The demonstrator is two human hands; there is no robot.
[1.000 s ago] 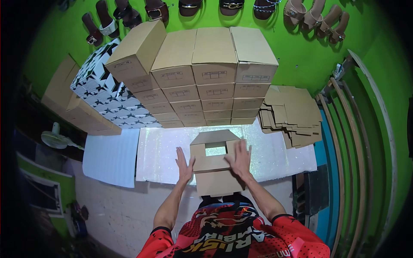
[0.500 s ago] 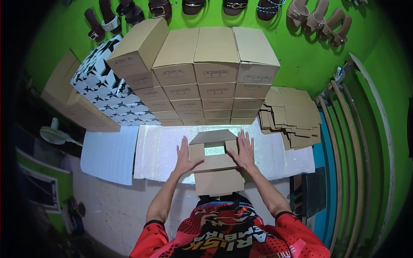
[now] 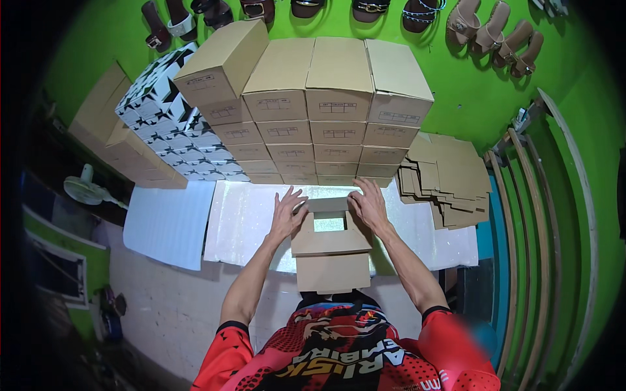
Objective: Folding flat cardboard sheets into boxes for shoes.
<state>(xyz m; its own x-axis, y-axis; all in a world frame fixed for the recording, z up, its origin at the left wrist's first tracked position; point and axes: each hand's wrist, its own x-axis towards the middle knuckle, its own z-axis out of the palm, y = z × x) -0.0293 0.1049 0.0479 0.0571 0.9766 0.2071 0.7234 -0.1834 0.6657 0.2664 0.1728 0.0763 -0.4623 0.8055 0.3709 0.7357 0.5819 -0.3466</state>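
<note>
A brown cardboard box point(image 3: 331, 244), partly folded, lies in front of me on the pale glittery table. Its near flap hangs toward my body, and the table shows through the rectangular opening in its middle. At the left end of the far flap point(image 3: 327, 204) my left hand point(image 3: 287, 213) is closed on the cardboard, fingers bent. Across from it, my right hand point(image 3: 370, 208) pinches the flap's right end between thumb and fingers. Parts of both side flaps are hidden beneath my hands.
Stacked brown boxes point(image 3: 336, 104) rise behind the table, with white star-patterned boxes point(image 3: 163, 117) to their left. Flat cardboard sheets point(image 3: 450, 173) pile up at right. A white foam sheet point(image 3: 168, 225) lies left. Sandals point(image 3: 306, 8) hang on the green wall.
Both hands have moved forward from the box's sides to its far flap and closed on its ends. That flap, spread wide before, now looks narrower and bent up.
</note>
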